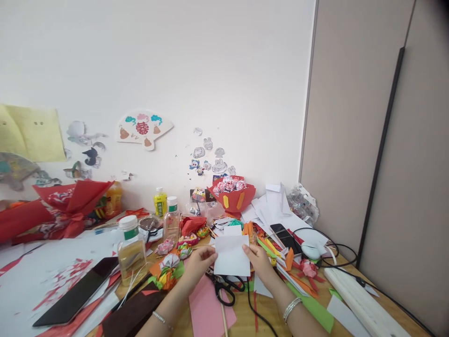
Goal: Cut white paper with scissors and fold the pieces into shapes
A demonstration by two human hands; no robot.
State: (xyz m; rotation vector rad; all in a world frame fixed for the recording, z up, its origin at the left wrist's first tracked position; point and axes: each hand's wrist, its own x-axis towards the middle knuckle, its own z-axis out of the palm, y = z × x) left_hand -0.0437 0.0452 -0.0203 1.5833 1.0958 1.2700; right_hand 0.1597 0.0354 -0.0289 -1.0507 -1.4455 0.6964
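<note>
A square sheet of white paper [232, 255] is held up in the middle of the view. My left hand [202, 260] pinches its left edge, thumb on the near face. At the right edge, my right hand [258, 260] grips it the same way. The sheet looks flat, with a faint crease or shading across it. Just below it on the table lie black-handled scissors [225, 291], partly covered by the paper. A pink paper sheet [205, 311] rests under the scissors, beside my left forearm.
Behind stands a red paper bouquet [233, 194]. To the left are clear bottles [131, 248], a dark tablet [77, 292] and folded paper flowers [170, 260]. At right are a phone [286, 238], a white mouse [311, 251], cables and a white power strip [361, 299]. Coloured scraps cover the table.
</note>
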